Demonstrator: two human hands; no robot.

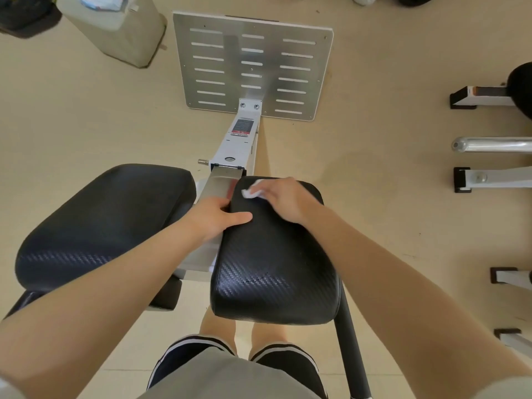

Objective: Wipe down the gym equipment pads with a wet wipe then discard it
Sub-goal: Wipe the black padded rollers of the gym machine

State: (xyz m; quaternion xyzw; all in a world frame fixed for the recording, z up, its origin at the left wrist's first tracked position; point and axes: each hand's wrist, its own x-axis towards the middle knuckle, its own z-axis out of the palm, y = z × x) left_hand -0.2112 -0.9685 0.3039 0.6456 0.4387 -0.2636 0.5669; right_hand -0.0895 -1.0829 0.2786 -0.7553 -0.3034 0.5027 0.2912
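Two black textured pads sit side by side on a white machine frame. My right hand (283,198) presses a crumpled white wet wipe (253,191) onto the far end of the right pad (273,269). My left hand (218,216) grips the inner left edge of that same pad, thumb lying on its top and fingers curled down into the gap. The left pad (106,220) lies untouched beside my left forearm.
A slotted metal foot plate (253,67) stands ahead on the white beam (239,142). A pale bin (115,27) with white material inside is at the far left. Other machine legs and a chrome bar (492,145) line the right. A black bar (352,355) runs by my right leg.
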